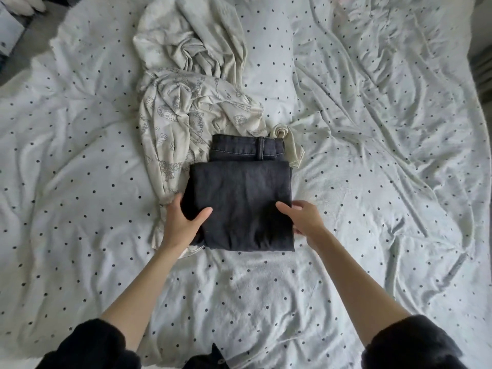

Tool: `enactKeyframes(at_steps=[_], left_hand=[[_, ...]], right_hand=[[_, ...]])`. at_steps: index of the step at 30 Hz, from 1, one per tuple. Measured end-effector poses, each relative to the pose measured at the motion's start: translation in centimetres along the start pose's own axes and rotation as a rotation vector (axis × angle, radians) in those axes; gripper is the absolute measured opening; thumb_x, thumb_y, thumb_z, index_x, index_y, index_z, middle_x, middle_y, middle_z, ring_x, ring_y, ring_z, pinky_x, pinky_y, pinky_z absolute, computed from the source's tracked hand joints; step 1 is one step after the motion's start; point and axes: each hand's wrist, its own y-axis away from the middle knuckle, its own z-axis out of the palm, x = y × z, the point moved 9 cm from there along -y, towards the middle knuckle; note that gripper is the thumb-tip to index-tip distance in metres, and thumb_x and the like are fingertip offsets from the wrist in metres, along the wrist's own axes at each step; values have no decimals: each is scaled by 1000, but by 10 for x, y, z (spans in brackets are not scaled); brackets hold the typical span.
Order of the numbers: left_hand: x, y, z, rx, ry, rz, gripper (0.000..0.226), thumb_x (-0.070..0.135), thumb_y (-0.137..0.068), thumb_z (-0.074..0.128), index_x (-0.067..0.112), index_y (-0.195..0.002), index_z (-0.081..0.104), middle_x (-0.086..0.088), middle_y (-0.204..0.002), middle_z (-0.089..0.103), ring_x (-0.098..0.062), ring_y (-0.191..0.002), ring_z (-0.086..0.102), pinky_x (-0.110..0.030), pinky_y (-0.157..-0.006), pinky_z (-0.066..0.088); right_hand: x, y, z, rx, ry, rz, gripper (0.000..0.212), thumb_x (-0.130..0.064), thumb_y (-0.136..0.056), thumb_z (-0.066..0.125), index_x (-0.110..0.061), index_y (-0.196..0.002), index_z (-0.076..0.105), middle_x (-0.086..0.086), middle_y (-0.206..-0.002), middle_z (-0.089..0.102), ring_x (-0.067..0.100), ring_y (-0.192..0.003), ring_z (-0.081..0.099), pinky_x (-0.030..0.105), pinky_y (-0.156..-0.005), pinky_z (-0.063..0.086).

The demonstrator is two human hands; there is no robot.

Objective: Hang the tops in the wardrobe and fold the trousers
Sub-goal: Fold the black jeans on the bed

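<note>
We have the dark trousers folded into a compact block on the bed, waistband at the far end, and both our hands are on the bundle. The left hand clasps the near left edge, thumb lying on top of the denim and fingers curled round the side. The right hand takes the near right edge the same way, thumb on top; we cannot quite see whether its fingers reach underneath the fold or only press against the side.

The chief risk we see is the fold coming undone. Denim is stiff and springy, so if we lift by the near edges only, the far layers could sag and slide open, and we would need to fold again.

A second risk lies to the left and behind. The pale printed top is crumpled just beside the trousers and seems to run partly under their left edge and our left hand. Lifting or sliding the bundle could drag that top along or crease it further before it is hung. The plain cream top farther back touches the printed one and might be tugged with it.

The soft, rumpled bedding gives poor support, so pressing the fold flat here may leave it lopsided.
</note>
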Motion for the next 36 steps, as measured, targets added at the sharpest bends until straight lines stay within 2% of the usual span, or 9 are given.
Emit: enactKeyframes(at_steps=[2, 7, 12, 16, 19, 22, 25, 30, 36], left_hand=[[-6, 7, 4, -70, -2, -104, 60, 39, -82, 69, 19, -134, 45, 6, -125, 54, -13, -113, 51, -26, -90, 39], [0, 3, -8, -215, -154, -59, 48, 38, -84, 67, 21, -127, 54, 6, -120, 60, -15, -111, 56, -31, -92, 45], [19, 10, 0, -236, -321, 72, 45, 26, -83, 70, 20, -126, 58, 4, -124, 61, -17, -117, 54, -23, -90, 37], [16, 29, -6, -37, -329, 141, 50, 22, -84, 69, 11, -130, 54, -9, -128, 56, -26, -123, 46, -31, -100, 33], [-7, 50, -22, 160, -179, -6, 66, 25, -80, 74, 9, -136, 43, -12, -136, 43, -28, -130, 34, -41, -110, 27], [-64, 78, -18, 212, 134, -409, 74, 29, -77, 77, 11, -136, 37, -14, -138, 37, -28, -127, 39, -45, -105, 37], [-94, 105, 21, 33, 588, -756, 27, 25, -84, 70, 11, -97, 52, -17, -128, 50, -23, -108, 51, -41, -98, 44], [-102, 112, 52, -133, 807, -799, 11, 14, -90, 61, 9, -98, 56, -12, -117, 61, -21, -96, 61, -41, -97, 45], [-96, 113, 54, -165, 980, -823, 18, 10, -90, 59, 8, -108, 59, -10, -110, 63, -21, -105, 58, -43, -82, 48]], right_hand=[[1, 4, 2, -60, -11, 6, 41, -38, -84, 68, -7, -110, 64, 1, -92, 66, 13, -80, 58, 26, -69, 48], [42, 48, 28, -256, -166, 179, 27, -25, -82, 71, -3, -97, 65, 5, -87, 69, 15, -70, 65, 22, -55, 52], [117, 93, 44, -420, -171, 385, 24, -19, -85, 69, -2, -100, 66, 12, -101, 71, 27, -96, 68, 38, -89, 54], [108, 73, -3, -217, -219, 252, 24, -26, -90, 60, -5, -103, 62, 13, -110, 66, 24, -93, 63, 36, -82, 52], [58, 53, -44, 26, -74, -10, 32, -29, -93, 56, -1, -108, 60, 13, -111, 65, 22, -93, 61, 36, -84, 51], [-7, 42, -55, 95, 146, -272, 44, -36, -89, 60, -6, -121, 57, 5, -115, 63, 18, -102, 59, 33, -90, 48], [-41, 23, -29, -67, 360, -346, 64, -49, -86, 60, -9, -134, 48, 7, -133, 54, 22, -120, 52, 37, -102, 42], [-54, -8, -12, -233, 482, -285, 73, -51, -86, 57, 10, -125, 50, 29, -129, 52, 41, -118, 51, 38, -97, 43], [-61, -14, -6, -326, 426, -171, 50, -33, -90, 59, -4, -131, 51, 18, -137, 50, 30, -123, 48, 33, -94, 40]])
